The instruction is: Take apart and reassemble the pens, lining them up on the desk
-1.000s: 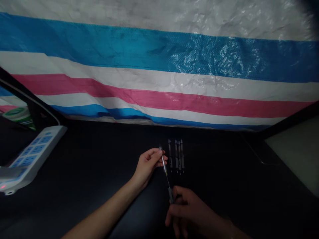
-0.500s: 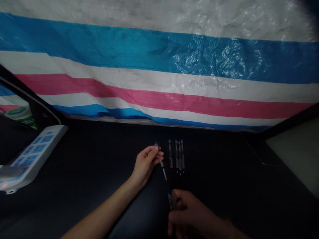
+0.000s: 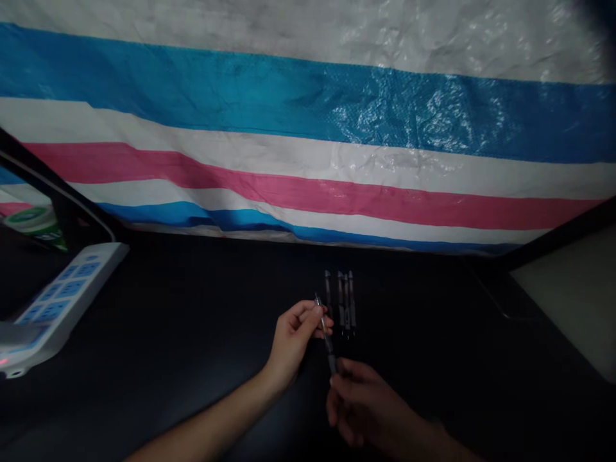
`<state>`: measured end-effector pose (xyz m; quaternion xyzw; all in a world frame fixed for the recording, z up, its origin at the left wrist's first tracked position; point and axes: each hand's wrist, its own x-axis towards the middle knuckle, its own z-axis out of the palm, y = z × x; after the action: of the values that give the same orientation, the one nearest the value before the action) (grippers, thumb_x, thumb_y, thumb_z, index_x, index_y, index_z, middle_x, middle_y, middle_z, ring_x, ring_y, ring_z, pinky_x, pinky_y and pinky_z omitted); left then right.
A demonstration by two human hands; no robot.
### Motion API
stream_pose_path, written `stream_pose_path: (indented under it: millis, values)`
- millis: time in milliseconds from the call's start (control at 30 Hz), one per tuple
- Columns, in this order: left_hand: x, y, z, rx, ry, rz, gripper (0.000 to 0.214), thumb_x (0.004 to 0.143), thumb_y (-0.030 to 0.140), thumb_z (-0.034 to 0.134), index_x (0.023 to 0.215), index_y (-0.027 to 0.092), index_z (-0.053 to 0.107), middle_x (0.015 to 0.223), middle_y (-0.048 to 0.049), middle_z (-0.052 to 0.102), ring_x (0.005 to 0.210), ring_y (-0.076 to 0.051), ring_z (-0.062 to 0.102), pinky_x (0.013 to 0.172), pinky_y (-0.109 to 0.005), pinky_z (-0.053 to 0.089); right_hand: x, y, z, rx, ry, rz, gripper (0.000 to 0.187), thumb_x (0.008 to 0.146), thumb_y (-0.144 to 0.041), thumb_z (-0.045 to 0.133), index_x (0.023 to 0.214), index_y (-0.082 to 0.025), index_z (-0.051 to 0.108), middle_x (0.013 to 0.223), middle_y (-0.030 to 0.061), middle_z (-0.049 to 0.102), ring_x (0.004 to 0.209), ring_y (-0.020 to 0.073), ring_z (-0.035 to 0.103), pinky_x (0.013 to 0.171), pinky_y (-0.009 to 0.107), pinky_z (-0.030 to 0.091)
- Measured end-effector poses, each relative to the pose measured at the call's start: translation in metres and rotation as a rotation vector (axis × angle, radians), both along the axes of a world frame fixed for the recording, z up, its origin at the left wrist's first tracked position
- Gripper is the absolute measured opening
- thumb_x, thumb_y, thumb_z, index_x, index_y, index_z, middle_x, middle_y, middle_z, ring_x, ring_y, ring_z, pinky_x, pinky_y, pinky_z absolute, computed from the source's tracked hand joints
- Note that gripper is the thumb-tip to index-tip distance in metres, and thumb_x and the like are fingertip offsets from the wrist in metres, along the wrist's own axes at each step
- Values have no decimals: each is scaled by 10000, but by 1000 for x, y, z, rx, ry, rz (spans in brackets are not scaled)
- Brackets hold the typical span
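My left hand [image 3: 296,340] pinches the clear upper barrel of a pen [image 3: 323,321] between thumb and fingers. The pen slants down to the right. At its lower end, my right hand [image 3: 363,398] is closed on the dark grip section [image 3: 332,364], which meets the barrel. Whether the two parts are fully joined I cannot tell. Just behind and right of my left hand, several similar pens [image 3: 347,301] lie side by side on the black table [image 3: 423,359], tips toward me. The leftmost of them is partly covered by my left fingers.
A white power strip [image 3: 72,295] with blue socket faces and a red light lies at the left. Beyond it stands a green and white tub [image 3: 36,221]. A striped plastic sheet [image 3: 289,147] hangs along the table's back edge.
My left hand has moved right and toward me with the barrel. The refill that showed between barrel and grip section is now covered, and the two parts meet.
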<state>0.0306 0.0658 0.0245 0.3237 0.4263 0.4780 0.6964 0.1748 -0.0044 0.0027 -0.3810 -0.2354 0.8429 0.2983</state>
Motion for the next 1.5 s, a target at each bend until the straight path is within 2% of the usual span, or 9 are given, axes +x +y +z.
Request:
stream_pose_path:
  millis: [167,267,433,600,800,967,1100,1300,1500]
  values:
    - [-5,2,0,-6,-17,13,278,759,401,752,817,138,684,707,-26,695,639,-113,629,601,-185,490,0,-1,-1,19,39,-30,481,890,-597,509,969,-125,555,874,123,697,517,124,645,363,161,401]
    - [-5,2,-1,2,-9,42,273,768,389,746,824,131,678,714,-29,694,641,-107,628,606,-185,492,1,-2,-1,46,16,24,404,875,-525,587,1025,-160,498,1058,129,669,552,136,680,339,151,409]
    - [-5,3,-4,3,-6,58,270,774,382,741,830,126,677,711,-26,692,640,-104,626,611,-185,492,1,-1,-2,51,24,22,350,907,-468,549,924,-119,529,957,130,679,539,134,675,347,146,415]
    - [-6,3,-4,16,-1,66,264,783,382,732,845,131,677,724,-25,699,656,-107,634,636,-193,501,3,0,0,66,-6,3,315,912,-462,555,978,-157,512,1093,119,647,537,134,683,326,146,408]
    - [-5,3,-3,22,11,69,288,772,399,740,839,127,675,713,-27,696,640,-106,630,623,-194,498,2,-2,-1,52,15,-2,408,952,-515,434,960,-122,541,958,119,667,521,125,669,360,162,449]
    - [-5,4,-4,40,21,62,289,778,396,736,843,121,673,715,-33,696,643,-109,628,608,-193,491,2,-2,-8,79,-85,-13,311,882,-452,605,878,-160,498,869,53,664,418,86,609,295,125,359]
    - [-5,3,-5,46,26,70,292,778,399,734,843,122,671,720,-32,698,651,-109,631,616,-194,493,2,-2,-7,42,-42,-26,418,938,-536,448,964,-131,549,788,63,658,445,98,604,342,157,399]
    - [-5,1,-5,70,45,61,301,772,410,740,837,125,668,711,-30,699,638,-105,622,605,-194,486,3,-2,1,141,-222,-11,302,854,-427,648,818,-161,509,658,-17,606,382,54,519,321,125,314]
    - [-7,2,-7,71,-23,-18,314,762,414,751,857,127,666,729,-35,696,645,-108,625,609,-198,485,3,0,-9,87,-21,23,336,861,-462,600,860,-129,557,607,30,645,344,76,530,305,141,285]
